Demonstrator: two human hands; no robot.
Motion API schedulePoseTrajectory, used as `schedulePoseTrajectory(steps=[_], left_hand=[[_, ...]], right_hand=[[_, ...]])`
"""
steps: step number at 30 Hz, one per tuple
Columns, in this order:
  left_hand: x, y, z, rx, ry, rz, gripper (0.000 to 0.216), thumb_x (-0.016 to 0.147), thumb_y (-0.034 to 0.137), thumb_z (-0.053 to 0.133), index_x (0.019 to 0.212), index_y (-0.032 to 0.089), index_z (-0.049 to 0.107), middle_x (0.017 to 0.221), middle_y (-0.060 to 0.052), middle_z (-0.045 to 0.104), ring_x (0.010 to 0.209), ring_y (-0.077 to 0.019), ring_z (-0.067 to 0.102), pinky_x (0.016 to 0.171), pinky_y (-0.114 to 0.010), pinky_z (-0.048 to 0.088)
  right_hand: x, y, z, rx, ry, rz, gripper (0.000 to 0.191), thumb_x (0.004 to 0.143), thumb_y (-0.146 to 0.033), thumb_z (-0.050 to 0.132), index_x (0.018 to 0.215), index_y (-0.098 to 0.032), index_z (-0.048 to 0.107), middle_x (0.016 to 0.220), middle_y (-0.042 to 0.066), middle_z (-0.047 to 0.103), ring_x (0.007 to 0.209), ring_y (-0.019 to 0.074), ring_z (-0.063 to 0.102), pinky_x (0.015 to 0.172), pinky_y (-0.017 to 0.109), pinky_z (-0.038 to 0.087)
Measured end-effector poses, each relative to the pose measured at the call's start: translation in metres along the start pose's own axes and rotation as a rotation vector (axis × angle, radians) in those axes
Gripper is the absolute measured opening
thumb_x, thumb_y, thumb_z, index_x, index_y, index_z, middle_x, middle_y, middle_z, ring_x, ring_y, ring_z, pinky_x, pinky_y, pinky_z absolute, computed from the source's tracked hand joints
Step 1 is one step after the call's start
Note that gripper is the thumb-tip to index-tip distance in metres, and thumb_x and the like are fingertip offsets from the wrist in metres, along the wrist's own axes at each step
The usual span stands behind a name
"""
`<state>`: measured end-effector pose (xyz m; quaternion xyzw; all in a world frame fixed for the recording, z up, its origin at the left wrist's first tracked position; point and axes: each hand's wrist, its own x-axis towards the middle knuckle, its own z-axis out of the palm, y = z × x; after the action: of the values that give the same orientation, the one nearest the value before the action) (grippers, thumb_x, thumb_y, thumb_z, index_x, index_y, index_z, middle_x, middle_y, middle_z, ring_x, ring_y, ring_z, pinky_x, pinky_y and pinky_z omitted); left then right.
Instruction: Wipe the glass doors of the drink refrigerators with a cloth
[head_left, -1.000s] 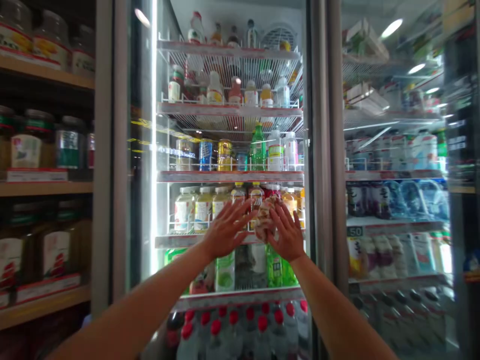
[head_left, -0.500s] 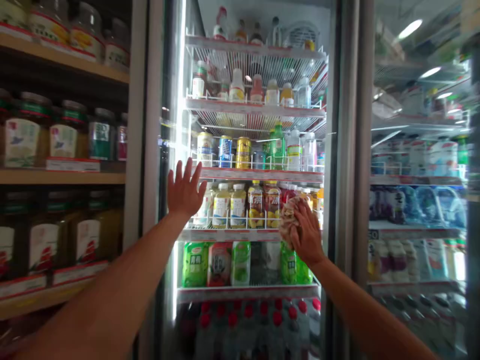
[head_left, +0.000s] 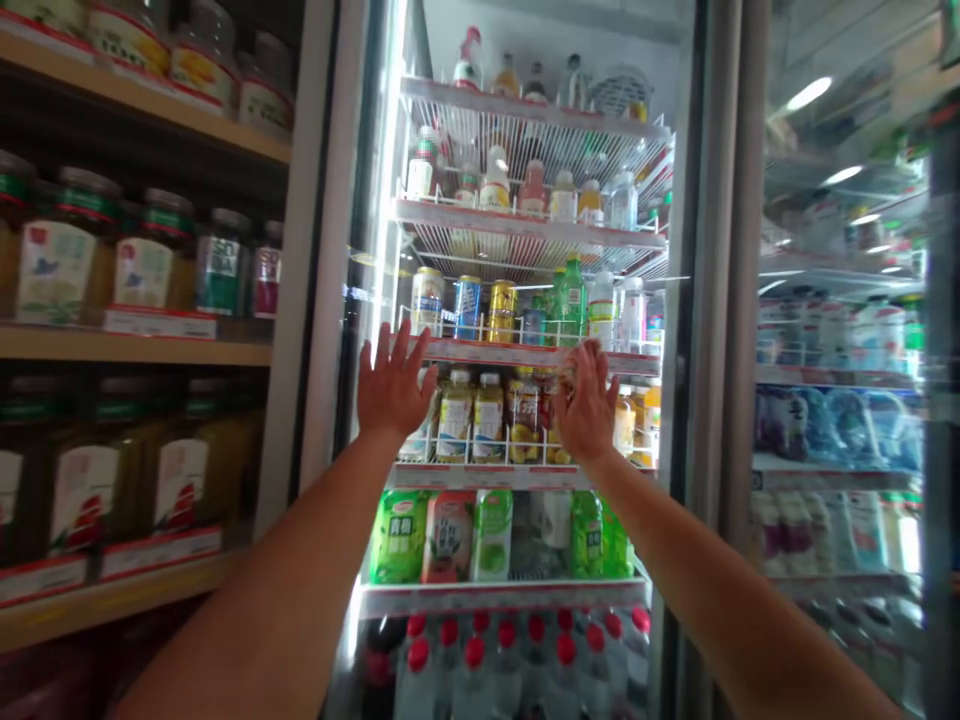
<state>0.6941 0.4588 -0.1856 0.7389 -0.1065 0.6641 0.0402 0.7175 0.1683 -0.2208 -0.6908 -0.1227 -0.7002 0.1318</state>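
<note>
My left hand [head_left: 393, 388] is spread flat against the glass door of the lit drinks fridge, fingers pointing up and nothing in it. Beyond it, through the glass, stand a blue can [head_left: 466, 306] and a gold can [head_left: 501, 310]. My right hand [head_left: 588, 405] is raised to the same pane, pressing a crumpled pinkish-beige cloth [head_left: 564, 376] to it. Most of the cloth is hidden behind the palm and fingers. Behind this hand are brown-labelled tea bottles [head_left: 523, 412] and a green bottle [head_left: 573, 300].
Wooden shelving [head_left: 135, 345] with jars and bottles stands on the left. A metal door frame [head_left: 720, 300] divides this fridge from another glass-fronted one with bottles [head_left: 847, 420] on the right. Red-capped bottles [head_left: 474, 655] fill the fridge bottom. The glass carries reflections.
My right hand has moved the cloth up and to the left across the glass, closer to my left hand. The left hand stays spread on the pane; the view has shifted and tilted slightly.
</note>
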Motion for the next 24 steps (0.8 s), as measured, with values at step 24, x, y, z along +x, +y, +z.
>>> schedulePoseTrajectory(steps=[24], left_hand=[[0.000, 0.000, 0.001, -0.022, -0.005, -0.004, 0.059, 0.100, 0.040, 0.032, 0.157, 0.026, 0.028, 0.166, -0.004, 0.018, 0.155, -0.0288, 0.008, 0.125, -0.056, 0.009]], right_hand=[[0.061, 0.006, -0.009, -0.094, -0.136, -0.339, 0.060, 0.101, -0.027, 0.038, 0.159, -0.026, 0.022, 0.167, 0.001, 0.021, 0.155, 0.0228, 0.011, 0.125, 0.054, 0.013]])
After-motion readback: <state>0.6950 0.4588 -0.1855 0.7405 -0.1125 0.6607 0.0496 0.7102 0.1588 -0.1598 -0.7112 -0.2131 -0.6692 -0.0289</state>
